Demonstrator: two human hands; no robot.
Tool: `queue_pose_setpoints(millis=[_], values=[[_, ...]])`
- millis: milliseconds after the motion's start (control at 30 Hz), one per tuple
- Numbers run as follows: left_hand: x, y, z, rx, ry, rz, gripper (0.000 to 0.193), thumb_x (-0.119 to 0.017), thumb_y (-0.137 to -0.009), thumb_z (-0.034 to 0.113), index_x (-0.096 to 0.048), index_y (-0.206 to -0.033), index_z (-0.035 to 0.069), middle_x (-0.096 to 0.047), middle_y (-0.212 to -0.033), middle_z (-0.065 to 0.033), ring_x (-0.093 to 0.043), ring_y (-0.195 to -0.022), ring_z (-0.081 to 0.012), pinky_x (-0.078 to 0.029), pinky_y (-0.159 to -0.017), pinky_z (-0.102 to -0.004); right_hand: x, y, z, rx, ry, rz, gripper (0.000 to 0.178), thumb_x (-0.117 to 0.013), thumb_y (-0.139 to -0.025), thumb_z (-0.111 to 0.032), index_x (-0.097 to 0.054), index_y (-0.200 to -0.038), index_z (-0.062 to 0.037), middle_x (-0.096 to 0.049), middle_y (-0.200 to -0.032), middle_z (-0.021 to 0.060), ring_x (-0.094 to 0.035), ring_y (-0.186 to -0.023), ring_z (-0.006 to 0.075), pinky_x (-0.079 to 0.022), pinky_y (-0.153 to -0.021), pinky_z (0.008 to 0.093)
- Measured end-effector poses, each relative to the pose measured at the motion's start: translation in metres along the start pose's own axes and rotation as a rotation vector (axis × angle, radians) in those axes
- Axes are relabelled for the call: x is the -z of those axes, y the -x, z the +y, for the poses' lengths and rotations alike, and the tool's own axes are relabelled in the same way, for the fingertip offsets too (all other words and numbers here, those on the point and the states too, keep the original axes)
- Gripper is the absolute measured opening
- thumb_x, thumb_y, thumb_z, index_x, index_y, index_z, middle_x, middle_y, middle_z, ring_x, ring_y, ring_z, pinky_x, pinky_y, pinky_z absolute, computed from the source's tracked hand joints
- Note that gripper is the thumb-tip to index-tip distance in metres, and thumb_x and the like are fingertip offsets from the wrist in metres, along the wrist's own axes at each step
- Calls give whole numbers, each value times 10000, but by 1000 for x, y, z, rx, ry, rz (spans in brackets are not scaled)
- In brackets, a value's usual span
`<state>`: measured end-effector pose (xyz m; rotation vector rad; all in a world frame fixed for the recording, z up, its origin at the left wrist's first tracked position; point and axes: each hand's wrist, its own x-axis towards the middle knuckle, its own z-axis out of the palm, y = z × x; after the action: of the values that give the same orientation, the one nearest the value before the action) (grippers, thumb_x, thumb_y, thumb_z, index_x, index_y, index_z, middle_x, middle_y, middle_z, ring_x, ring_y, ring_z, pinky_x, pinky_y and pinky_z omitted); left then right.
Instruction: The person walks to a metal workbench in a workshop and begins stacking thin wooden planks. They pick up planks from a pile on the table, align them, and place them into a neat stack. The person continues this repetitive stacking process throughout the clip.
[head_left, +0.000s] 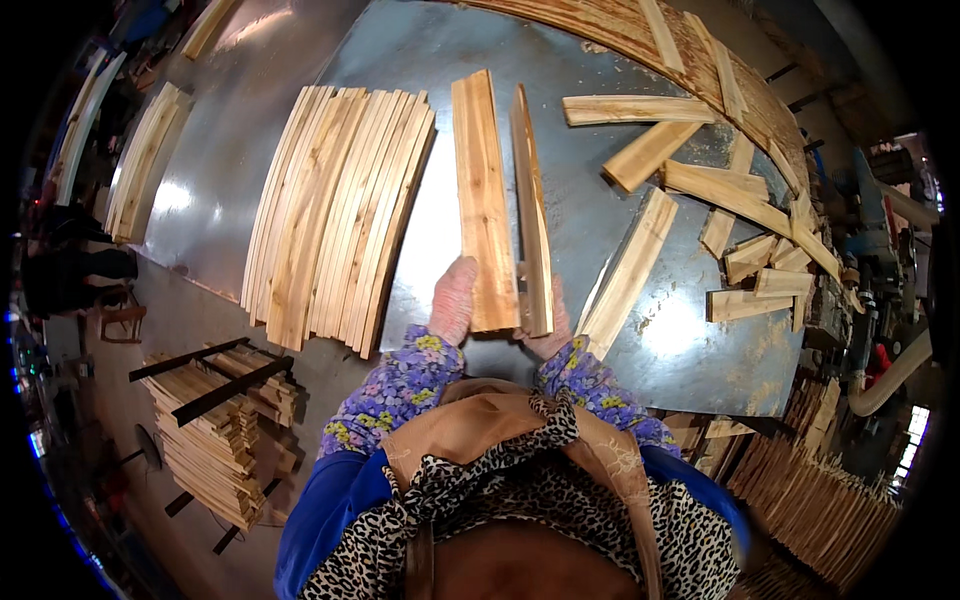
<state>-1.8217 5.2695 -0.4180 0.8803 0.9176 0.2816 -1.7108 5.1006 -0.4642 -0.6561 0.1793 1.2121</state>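
Near the front of the metal table, my left hand [454, 302] is closed around the near end of a flat wooden board [482, 200], its broad face showing a few knots. My right hand [557, 330] grips the near end of a second wooden board [532, 210], which is tilted up on its edge. A narrow gap parts these two boards. My right fingers are partly hidden behind the wood. To the left stands a tight row of boards [330, 210], mostly on edge. Another board [630, 270] lies slantwise right of my right hand.
Loose short boards [735, 195] lie scattered across the right of the metal table [410, 50]. A curved wooden rim [600, 25] runs along the far side. Stacked boards [205, 450] stand at lower left, and more [810, 500] at lower right. A small bundle [145, 165] sits far left.
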Motion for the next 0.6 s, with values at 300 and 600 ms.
queue_pose_setpoints(millis=[300, 600], values=[[-41, -18, -16, -266, -1300, -369, 653, -731, -917, 405, -616, -1416, -1, -653, -1375, -231, -632, -1269, -395, -513, -1113, -468, 60, 32, -26, -107, -54, 2, 659, -620, -1051, -647, -621, -1386, -80, -755, -1086, 136, -746, -771, 242, -646, -611, 472], [-104, -98, 123, -1698, -1674, -920, 490, -730, -901, 238, -607, -1372, 173, -693, -1142, -126, -682, -1121, -314, -521, -1022, -520, 91, 99, -111, -333, 50, -214, 506, -538, -1142, -453, -563, -1411, -25, -706, -871, 110, -678, -598, 184, -540, -436, 305]])
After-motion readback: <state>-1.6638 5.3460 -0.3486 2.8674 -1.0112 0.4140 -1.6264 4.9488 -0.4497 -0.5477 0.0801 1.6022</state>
